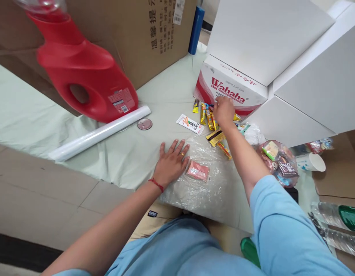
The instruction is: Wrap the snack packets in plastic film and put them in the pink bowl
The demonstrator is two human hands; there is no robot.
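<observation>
My left hand (171, 163) lies flat with its fingers spread, at the left edge of a clear plastic sheet (220, 195). Just right of it, a small pink packet (198, 171) rests on the sheet. My right hand (223, 111) reaches in among small yellow snack packets (208, 119) in front of the Wahaha carton (227, 86). Its fingers are curled together, and whatever they hold is hidden. A white snack packet (190, 124) with a picture of sticks lies to the left of the yellow ones.
At the left, a red jug (91, 73) stands by a brown carton (131, 34), behind a roll of plastic film (102, 134) and a round disc (144, 124). To the right are a bag of snacks (278, 163), a paper cup (311, 163) and bottles (338, 216). White boxes (263, 34) rise behind.
</observation>
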